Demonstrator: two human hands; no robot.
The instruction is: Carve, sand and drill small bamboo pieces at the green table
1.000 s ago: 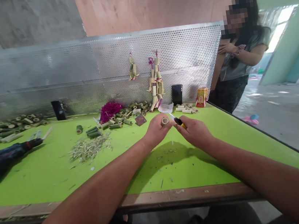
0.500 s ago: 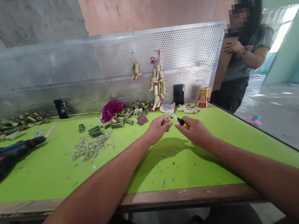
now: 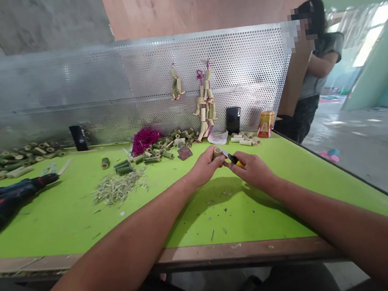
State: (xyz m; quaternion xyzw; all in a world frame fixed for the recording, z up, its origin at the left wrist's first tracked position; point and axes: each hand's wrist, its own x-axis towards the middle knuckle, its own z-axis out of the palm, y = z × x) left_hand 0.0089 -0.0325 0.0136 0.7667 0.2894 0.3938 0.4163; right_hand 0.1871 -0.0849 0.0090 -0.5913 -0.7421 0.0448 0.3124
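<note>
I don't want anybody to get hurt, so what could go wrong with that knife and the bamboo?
The left hand holds the bamboo piece right beside the blade of the yellow-and-black utility knife in the right hand, so a slip might cut a finger.

The bamboo piece is held up in the fingers, not braced on the green tabletop, so it could twist under the blade.

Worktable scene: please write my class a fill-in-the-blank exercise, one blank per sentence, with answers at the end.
The left hand holds a short tube of ____.
The right hand grips a ____ with a black-and-yellow handle.
On the left lies a cordless power ____.
The tabletop is coloured ____.
Missing words: bamboo; knife; drill; green.
</note>
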